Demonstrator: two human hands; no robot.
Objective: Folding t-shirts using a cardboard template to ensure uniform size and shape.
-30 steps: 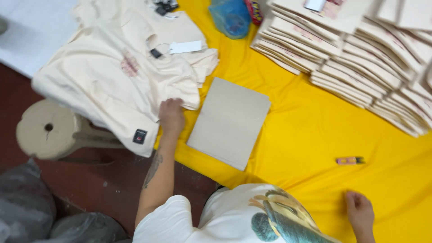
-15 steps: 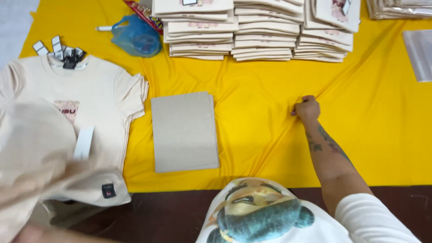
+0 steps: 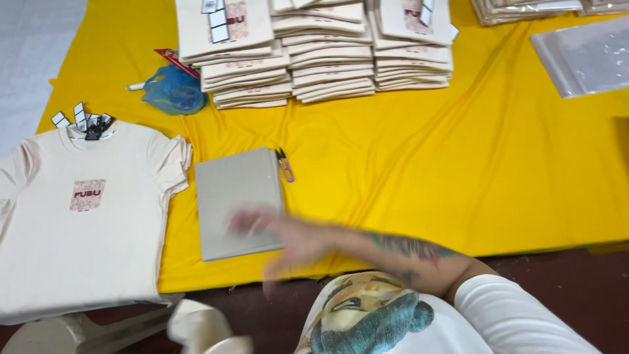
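Note:
My right hand (image 3: pixel 272 239) is blurred with motion, its fingers spread over the near right corner of a flat grey board (image 3: pixel 232 187) on the yellow cloth (image 3: pixel 426 170). The tattooed forearm reaches in from the lower right. Small pink-handled snips (image 3: pixel 285 167) lie against the board's far right edge. A pile of flat cream T-shirts (image 3: pixel 85 229) with a small chest print and hang tags at the collar lies left of the board. My left hand is out of sight. A bunched cream piece of fabric (image 3: pixel 203 328) shows at the bottom edge.
Stacks of folded cream shirts (image 3: pixel 314 59) stand at the back of the table. A blue plastic bag (image 3: pixel 173 88) sits left of them. Clear plastic bags (image 3: pixel 583 56) lie at the far right. A cream plastic stool (image 3: pixel 59 337) is below the table's near edge.
My right hand has left the cloth at the right and swung left onto the grey board. The shirt lifted at the left is gone from view, and the snips now lie by the board.

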